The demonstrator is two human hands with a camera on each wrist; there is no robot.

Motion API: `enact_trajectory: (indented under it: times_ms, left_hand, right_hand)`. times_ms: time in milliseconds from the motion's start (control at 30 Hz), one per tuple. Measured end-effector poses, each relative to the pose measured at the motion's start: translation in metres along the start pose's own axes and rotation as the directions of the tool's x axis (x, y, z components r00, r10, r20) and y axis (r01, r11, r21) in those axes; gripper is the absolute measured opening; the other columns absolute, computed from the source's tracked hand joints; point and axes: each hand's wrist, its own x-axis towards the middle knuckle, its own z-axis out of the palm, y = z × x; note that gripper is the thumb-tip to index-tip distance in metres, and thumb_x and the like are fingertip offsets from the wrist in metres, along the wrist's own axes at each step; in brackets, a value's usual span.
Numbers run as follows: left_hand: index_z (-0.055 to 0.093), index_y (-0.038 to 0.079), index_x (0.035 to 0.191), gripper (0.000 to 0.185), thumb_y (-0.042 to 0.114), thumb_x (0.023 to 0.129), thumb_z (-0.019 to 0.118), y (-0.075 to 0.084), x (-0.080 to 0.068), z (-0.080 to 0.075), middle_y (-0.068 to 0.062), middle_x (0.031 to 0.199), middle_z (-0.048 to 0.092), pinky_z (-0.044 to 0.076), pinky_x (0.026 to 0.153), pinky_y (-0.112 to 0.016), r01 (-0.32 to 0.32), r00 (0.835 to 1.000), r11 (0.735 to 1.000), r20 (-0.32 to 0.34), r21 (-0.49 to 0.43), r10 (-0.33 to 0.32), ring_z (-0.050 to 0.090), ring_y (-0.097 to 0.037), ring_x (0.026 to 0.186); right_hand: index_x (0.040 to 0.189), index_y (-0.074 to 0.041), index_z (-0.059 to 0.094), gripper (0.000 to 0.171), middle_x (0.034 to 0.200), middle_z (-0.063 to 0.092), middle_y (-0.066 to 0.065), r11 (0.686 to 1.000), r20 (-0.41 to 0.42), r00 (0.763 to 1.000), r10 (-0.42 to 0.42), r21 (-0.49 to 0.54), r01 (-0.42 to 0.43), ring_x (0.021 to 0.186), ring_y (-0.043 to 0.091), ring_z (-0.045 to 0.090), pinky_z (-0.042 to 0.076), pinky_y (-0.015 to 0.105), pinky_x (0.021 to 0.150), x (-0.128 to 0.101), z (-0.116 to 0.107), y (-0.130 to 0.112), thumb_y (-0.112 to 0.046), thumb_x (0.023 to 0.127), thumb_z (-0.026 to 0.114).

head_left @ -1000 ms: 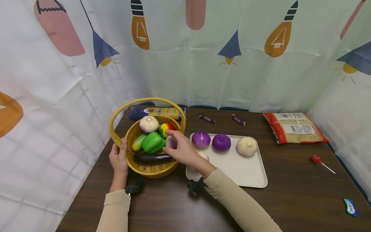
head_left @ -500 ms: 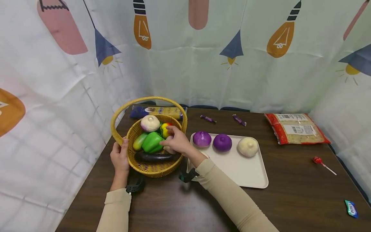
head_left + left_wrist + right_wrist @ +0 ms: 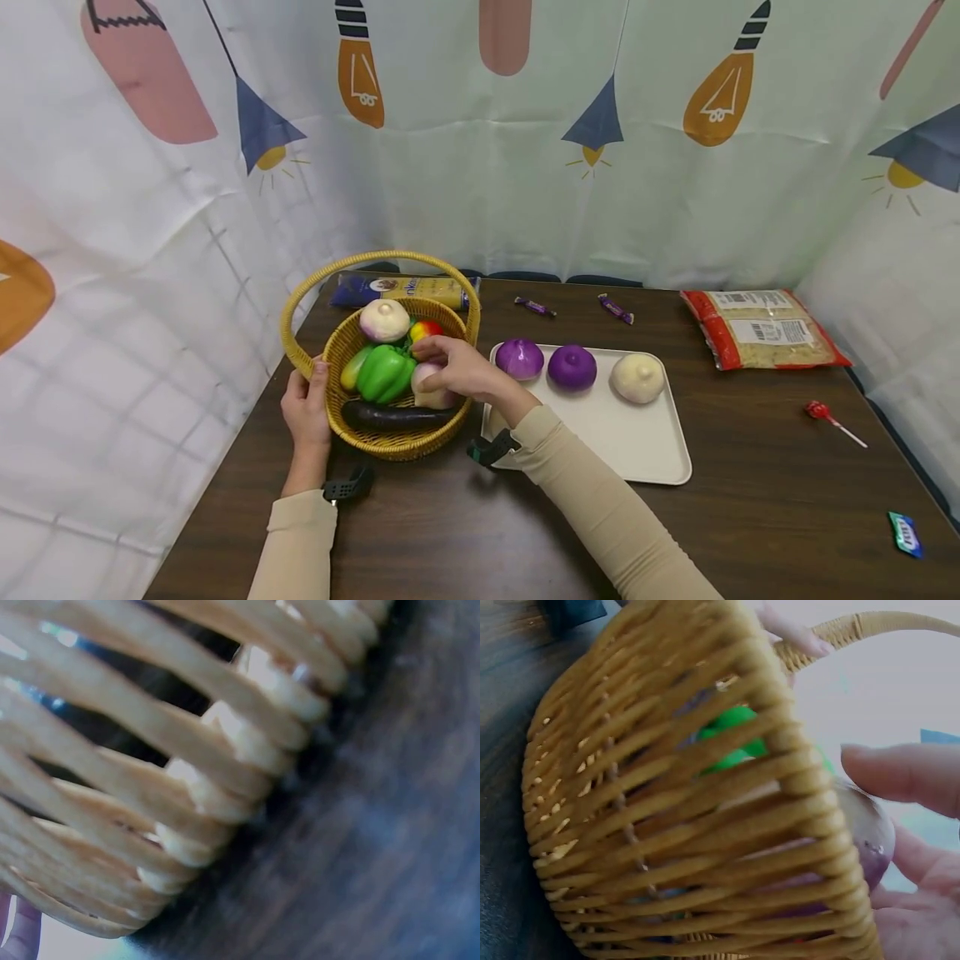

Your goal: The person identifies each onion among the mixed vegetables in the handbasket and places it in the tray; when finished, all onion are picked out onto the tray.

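Observation:
My left hand grips the rim of a yellow wicker basket at the foot of its tall handle. Inside the basket, my right hand holds a white-and-purple turnip between thumb and fingers, low beside the green bell pepper. From the right wrist, the turnip shows just past the woven rim, with the thumb over it. Another turnip, a red-and-yellow pepper, a cucumber and a dark eggplant share the basket. Woven strands fill most of the left wrist view.
Right of the basket lies a white tray with two purple round vegetables and a whitish one. Behind are a pasta pack and two wrapped candies. A red-edged bag, lollipop and small packet lie rightward.
My right hand has lowered the turnip into the basket, beside the green pepper, which has shifted slightly left along with the eggplant. The left hand keeps its grip on the basket.

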Motion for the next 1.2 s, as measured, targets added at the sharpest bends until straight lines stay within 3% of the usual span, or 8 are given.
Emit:
enact_trajectory:
  times_ms: [233, 367, 467, 600, 833, 1067, 1200]
  left_hand:
    - [0.063, -0.011, 0.117, 0.034, 0.015, 0.096, 0.062, 0.002, -0.001, -0.001, -0.004, 0.106, 0.070, 0.046, 0.074, -0.016, 0.008, 1.000, 1.000, 0.008, 0.021, -0.008, 0.060, -0.010, 0.085]
    - [0.060, -0.013, 0.119, 0.037, 0.016, 0.096, 0.062, 0.001, -0.001, 0.000, 0.006, 0.100, 0.070, 0.046, 0.073, -0.017, 0.009, 1.000, 1.000, 0.012, 0.011, -0.009, 0.060, -0.013, 0.084]
    - [0.060, -0.014, 0.119, 0.038, 0.016, 0.096, 0.062, 0.000, -0.001, 0.000, 0.009, 0.098, 0.069, 0.047, 0.072, -0.017, 0.016, 1.000, 1.000, 0.017, -0.001, -0.016, 0.060, -0.013, 0.083]
    - [0.060, -0.014, 0.119, 0.037, 0.014, 0.096, 0.062, 0.000, -0.001, -0.001, 0.002, 0.100, 0.070, 0.049, 0.070, -0.017, 0.016, 1.000, 1.000, 0.019, 0.004, -0.016, 0.062, -0.013, 0.082]
    - [0.061, -0.013, 0.120, 0.036, 0.014, 0.096, 0.062, 0.002, -0.002, 0.000, -0.001, 0.103, 0.070, 0.048, 0.070, -0.017, 0.009, 1.000, 0.999, 0.017, 0.034, -0.010, 0.062, -0.014, 0.083]
    - [0.061, -0.013, 0.120, 0.036, 0.014, 0.095, 0.063, -0.015, 0.004, -0.003, 0.000, 0.104, 0.070, 0.048, 0.069, -0.016, 0.016, 1.000, 1.000, 0.009, 0.007, -0.016, 0.062, -0.013, 0.082]
    - [0.063, -0.009, 0.120, 0.035, 0.015, 0.095, 0.064, -0.029, 0.010, -0.004, 0.001, 0.104, 0.071, 0.048, 0.069, -0.015, 0.025, 1.000, 1.000, -0.008, -0.005, -0.025, 0.062, -0.010, 0.082]
  right_hand:
    - [0.135, -0.010, 0.056, 0.064, 0.131, 0.057, 0.006, 0.999, 0.123, 0.992, 0.023, -0.045, -0.017, 0.108, 0.017, 0.054, 0.048, 0.028, 0.087, -0.002, -0.003, -0.001, -0.003, 0.076, 0.080]
    - [0.134, -0.010, 0.057, 0.059, 0.127, 0.058, 0.003, 0.997, 0.117, 0.993, -0.017, -0.070, 0.025, 0.107, 0.016, 0.055, 0.049, 0.028, 0.086, -0.004, -0.003, 0.000, -0.008, 0.078, 0.078]
    - [0.134, -0.011, 0.056, 0.054, 0.126, 0.058, 0.002, 0.995, 0.066, 0.997, -0.051, -0.078, 0.056, 0.105, 0.015, 0.055, 0.049, 0.027, 0.084, -0.007, -0.001, 0.002, -0.012, 0.082, 0.071]
    - [0.137, -0.015, 0.057, 0.050, 0.130, 0.058, 0.004, 0.995, -0.029, 0.995, -0.094, -0.045, 0.092, 0.104, 0.015, 0.055, 0.049, 0.029, 0.082, -0.015, 0.002, 0.003, -0.016, 0.087, 0.060]
    - [0.129, -0.017, 0.065, 0.036, 0.130, 0.061, -0.003, 0.979, -0.180, 0.963, -0.201, -0.016, 0.202, 0.116, 0.011, 0.053, 0.045, 0.032, 0.093, -0.042, -0.002, -0.003, -0.012, 0.096, 0.051]
    - [0.124, -0.007, 0.060, 0.031, 0.129, 0.057, 0.007, 0.962, -0.248, 0.956, -0.155, 0.181, 0.203, 0.116, 0.021, 0.052, 0.045, 0.035, 0.092, -0.077, -0.021, -0.006, -0.010, 0.100, 0.040]
    - [0.126, -0.013, 0.057, 0.030, 0.128, 0.056, 0.007, 0.975, -0.280, 0.956, -0.089, 0.170, 0.141, 0.113, 0.022, 0.054, 0.047, 0.036, 0.091, -0.097, -0.037, -0.002, -0.014, 0.096, 0.057]
